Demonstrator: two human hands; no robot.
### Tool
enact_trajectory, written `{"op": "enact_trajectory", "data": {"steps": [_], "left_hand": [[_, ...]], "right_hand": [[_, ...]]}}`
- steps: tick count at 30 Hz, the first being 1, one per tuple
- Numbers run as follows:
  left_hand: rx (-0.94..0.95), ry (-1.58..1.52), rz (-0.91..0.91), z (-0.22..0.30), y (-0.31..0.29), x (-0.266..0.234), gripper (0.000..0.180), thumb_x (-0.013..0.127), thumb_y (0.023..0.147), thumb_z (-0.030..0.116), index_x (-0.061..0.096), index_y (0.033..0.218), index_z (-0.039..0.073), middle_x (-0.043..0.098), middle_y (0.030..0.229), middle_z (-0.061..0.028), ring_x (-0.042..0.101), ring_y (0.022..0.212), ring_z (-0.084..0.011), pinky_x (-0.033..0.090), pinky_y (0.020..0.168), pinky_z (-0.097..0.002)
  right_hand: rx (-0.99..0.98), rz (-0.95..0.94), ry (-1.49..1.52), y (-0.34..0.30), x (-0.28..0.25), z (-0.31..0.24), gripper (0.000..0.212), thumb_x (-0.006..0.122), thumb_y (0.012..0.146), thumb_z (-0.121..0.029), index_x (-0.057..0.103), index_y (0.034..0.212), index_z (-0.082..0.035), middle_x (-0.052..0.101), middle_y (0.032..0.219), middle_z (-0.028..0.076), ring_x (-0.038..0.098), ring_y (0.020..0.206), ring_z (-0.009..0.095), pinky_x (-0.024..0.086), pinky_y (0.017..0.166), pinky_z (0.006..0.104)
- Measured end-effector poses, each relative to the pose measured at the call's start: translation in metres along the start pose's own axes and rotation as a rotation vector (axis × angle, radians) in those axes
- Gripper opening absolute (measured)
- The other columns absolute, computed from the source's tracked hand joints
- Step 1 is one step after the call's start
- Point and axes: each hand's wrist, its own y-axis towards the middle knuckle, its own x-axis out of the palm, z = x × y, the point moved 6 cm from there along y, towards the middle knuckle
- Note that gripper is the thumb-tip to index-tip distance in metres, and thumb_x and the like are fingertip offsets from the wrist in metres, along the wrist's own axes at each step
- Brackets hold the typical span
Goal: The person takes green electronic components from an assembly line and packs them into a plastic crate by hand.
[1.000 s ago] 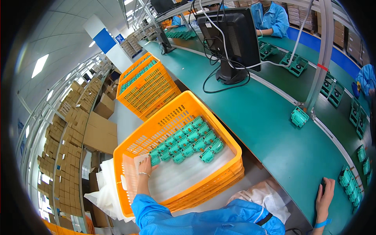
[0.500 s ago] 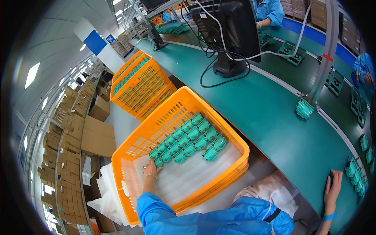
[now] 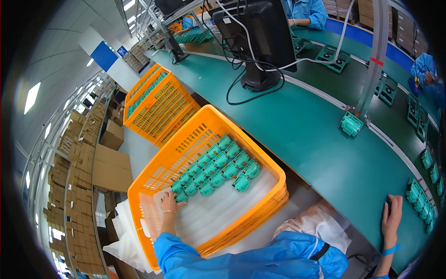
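My left hand (image 3: 169,204) is inside an orange plastic crate (image 3: 137,197), at the near left corner of rows of small green motor-like housings (image 3: 222,159). Its fingers are spread, with the thumb held apart, touching the corner housing (image 3: 181,196). White sheeting (image 3: 209,221) lines the crate floor beneath the housings. Far to the right, my right hand (image 3: 393,217) rests on the green worktable (image 3: 306,139). Its fingers curl over something dark and small, mostly hidden by the hand. Nearby stands a row of green housings (image 3: 420,200) at the table's right side.
Stacked orange crates (image 3: 162,104) with green parts stand behind mine. A black monitor (image 3: 254,37) with loose cables is on the table. One green housing (image 3: 351,124) sits by a metal post (image 3: 373,69). Beyond, a conveyor carries green parts; co-workers in blue sleeves (image 3: 309,14) are across it.
The whole view has shifted slightly, moving the scene leftward. My left hand has drawn back a little from the corner housing; my right hand stays at nearly the same place on the table.
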Motion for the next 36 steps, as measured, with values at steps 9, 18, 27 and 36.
{"op": "enact_trajectory", "data": {"steps": [9,18,27,36], "left_hand": [[0.332,-0.44,0.088,0.103,-0.018,0.01,0.069,0.092,0.07,0.039,0.057,0.12,0.009,0.059,0.121,-0.0132,0.06,0.112,-0.0353,0.051,0.085,-0.0483],[0.462,-0.505,0.203,0.128,-0.01,0.022,0.092,0.099,0.061,0.035,0.052,0.134,0.007,0.054,0.127,-0.0168,0.055,0.117,-0.0391,0.046,0.098,-0.0508],[0.51,-0.709,0.13,0.108,-0.011,0.005,0.083,0.099,0.059,0.023,0.059,0.131,0.012,0.053,0.128,-0.0155,0.054,0.119,-0.0383,0.049,0.101,-0.0464],[0.465,-0.492,-0.039,0.093,-0.028,0.006,0.071,0.098,0.064,0.018,0.06,0.123,0.009,0.054,0.126,-0.018,0.056,0.117,-0.039,0.053,0.095,-0.0448]], "right_hand": [[-0.064,0.079,-0.03,-0.001,-0.011,-0.008,0.024,0.057,0.094,0.005,0.058,0.118,0.004,0.051,0.109,0.021,0.057,0.096,0.037,0.049,0.084,0.0384],[-0.044,0.069,0.006,-0.002,-0.009,0.0,0.025,0.058,0.092,0.006,0.057,0.117,0.004,0.051,0.109,0.021,0.057,0.095,0.038,0.049,0.082,0.0384],[-0.027,0.077,0.009,-0.002,-0.009,0.0,0.025,0.059,0.092,0.005,0.058,0.117,0.004,0.052,0.109,0.02,0.058,0.095,0.038,0.049,0.082,0.0388],[-0.036,0.072,-0.007,-0.004,-0.012,0.0,0.025,0.058,0.092,0.005,0.057,0.117,0.004,0.05,0.11,0.021,0.057,0.095,0.039,0.049,0.082,0.039]]}}
